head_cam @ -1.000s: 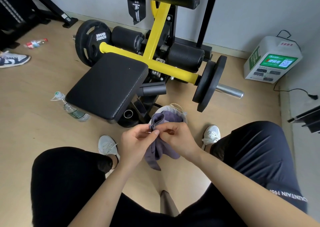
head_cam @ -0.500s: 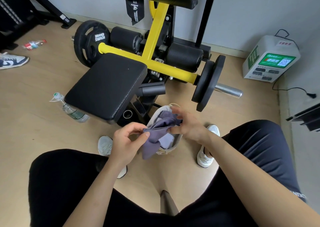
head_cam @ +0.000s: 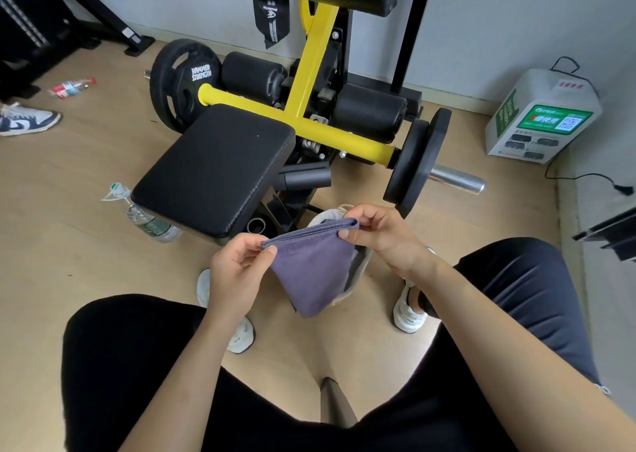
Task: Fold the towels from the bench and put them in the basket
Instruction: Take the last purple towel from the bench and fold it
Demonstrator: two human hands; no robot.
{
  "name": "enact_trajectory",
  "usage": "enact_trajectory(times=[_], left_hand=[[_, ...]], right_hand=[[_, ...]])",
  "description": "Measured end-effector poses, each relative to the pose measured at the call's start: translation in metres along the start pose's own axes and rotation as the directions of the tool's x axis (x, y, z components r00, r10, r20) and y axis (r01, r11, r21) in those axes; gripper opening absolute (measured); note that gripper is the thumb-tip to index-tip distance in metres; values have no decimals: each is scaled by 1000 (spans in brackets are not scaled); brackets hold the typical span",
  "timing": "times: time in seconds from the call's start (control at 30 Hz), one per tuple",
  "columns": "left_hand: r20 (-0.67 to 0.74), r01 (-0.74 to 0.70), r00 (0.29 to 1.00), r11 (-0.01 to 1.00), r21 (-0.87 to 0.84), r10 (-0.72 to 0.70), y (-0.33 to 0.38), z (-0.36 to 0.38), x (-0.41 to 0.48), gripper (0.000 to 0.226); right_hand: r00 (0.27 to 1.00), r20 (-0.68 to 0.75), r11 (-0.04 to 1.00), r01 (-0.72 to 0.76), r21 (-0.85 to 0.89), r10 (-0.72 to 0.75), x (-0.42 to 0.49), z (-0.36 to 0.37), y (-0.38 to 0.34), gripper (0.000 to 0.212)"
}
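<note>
A purple towel hangs folded between my hands, its top edge stretched taut. My left hand pinches the towel's left corner with thumb and fingers. My right hand pinches the right corner. Behind and below the towel stands a pale cloth basket on the floor between my feet; the towel hides most of it. The black padded bench of the yellow weight machine lies bare to the upper left.
Weight plates and a steel bar end jut out right of the basket. A plastic water bottle lies left of the bench. A white charging box stands by the right wall. My knees frame the bottom.
My hands have drawn apart, pulling the bunched towel out into a flat folded shape with a straight top edge held over the basket.
</note>
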State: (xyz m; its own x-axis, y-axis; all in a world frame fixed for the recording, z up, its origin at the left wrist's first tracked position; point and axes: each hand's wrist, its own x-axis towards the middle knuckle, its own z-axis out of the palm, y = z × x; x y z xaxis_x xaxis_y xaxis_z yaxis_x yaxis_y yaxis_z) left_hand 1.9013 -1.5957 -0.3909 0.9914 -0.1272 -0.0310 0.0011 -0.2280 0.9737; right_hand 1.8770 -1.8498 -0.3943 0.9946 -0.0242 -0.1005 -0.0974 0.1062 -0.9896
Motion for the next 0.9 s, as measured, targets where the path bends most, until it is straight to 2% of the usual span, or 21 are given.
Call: enact_trajectory(times=[0.1, 0.2, 0.27, 0.33, 0.4, 0.5, 0.57, 0.73, 0.83, 0.9], left_hand=[[29, -2, 1000, 1000, 21, 2, 0, -3, 1, 18], [102, -15, 995, 998, 66, 8, -2, -4, 2, 7], [168, -31, 986, 998, 55, 22, -4, -4, 2, 14], [236, -63, 971, 995, 72, 44, -5, -3, 1, 29], [281, -143, 955, 975, 171, 90, -5, -1, -1, 46], [325, -345, 917, 866, 361, 230, -6, 11, -4, 52], [352, -417, 893, 808, 416, 280, -5, 21, -5, 51], [337, -394, 903, 829, 397, 267, -7, 31, -5, 21], [334, -381, 904, 858, 344, 268, -8, 28, -4, 23], [331, -386, 901, 866, 317, 281, -7, 26, -4, 25]], right_hand=[[1000, -6, 1000, 26, 3, -26, -3, -1, -2, 12], [999, -8, 998, 38, -43, -38, -4, -1, 1, 12], [999, -15, 997, 47, -63, -48, -4, 0, 1, 15], [999, -1, 995, 54, -84, -54, -5, 2, 0, 14], [999, 34, 991, 46, -126, -42, -7, 6, -1, 12], [996, 90, 982, 35, -184, -18, -10, 12, -1, 13], [989, 144, 975, 44, -216, -13, -11, 14, 0, 13], [983, 184, 968, 46, -246, 0, -10, 15, 8, 13], [985, 166, 981, -17, -194, 50, -9, 15, 9, 14], [971, 214, 980, -65, -189, 106, -8, 13, 11, 19]])
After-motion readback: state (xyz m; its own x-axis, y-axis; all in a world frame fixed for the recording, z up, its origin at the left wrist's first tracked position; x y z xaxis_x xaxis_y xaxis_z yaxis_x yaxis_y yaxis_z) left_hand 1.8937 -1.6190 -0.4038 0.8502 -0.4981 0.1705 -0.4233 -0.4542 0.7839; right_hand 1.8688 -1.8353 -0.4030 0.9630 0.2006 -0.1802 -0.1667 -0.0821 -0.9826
